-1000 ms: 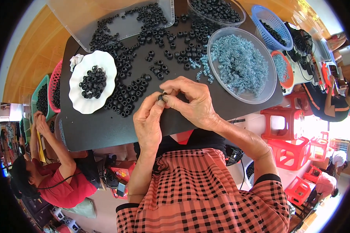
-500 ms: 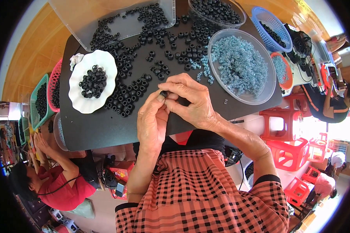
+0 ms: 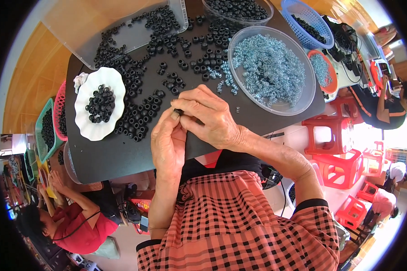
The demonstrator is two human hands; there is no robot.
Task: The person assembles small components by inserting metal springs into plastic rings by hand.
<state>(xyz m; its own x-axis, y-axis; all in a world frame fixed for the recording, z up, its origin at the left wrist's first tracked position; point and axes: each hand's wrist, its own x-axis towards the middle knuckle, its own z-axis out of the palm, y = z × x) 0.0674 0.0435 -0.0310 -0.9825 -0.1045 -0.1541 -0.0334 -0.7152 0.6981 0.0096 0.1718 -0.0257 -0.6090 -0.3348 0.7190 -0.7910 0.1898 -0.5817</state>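
Over the near part of the dark table (image 3: 117, 158), both my hands meet at the fingertips. A small black plastic part (image 3: 178, 111) is pinched there, mostly covered by fingers. My left hand (image 3: 168, 147) is closed on it with thumb and fingers from the left. From the right my right hand (image 3: 210, 118) reaches across, its thumb and fingertips also on the part. Just beyond lie many loose, round black parts with holes (image 3: 142, 110). At left stands a white scalloped plate (image 3: 88, 129) with a heap of black parts (image 3: 100, 104). Whether a spring sits in the held part is hidden.
A clear round bowl (image 3: 313, 86) of small metal springs stands at right, with loose springs (image 3: 227, 74) beside it. Behind are a tipped clear bin (image 3: 72, 38), a tub of black parts (image 3: 237, 11) and a blue basket (image 3: 303, 38). A co-worker (image 3: 83, 226) sits at left.
The whole view has shifted slightly, the table things now sitting further left. My hands keep the same pinch, with the black part now more covered by my fingers.
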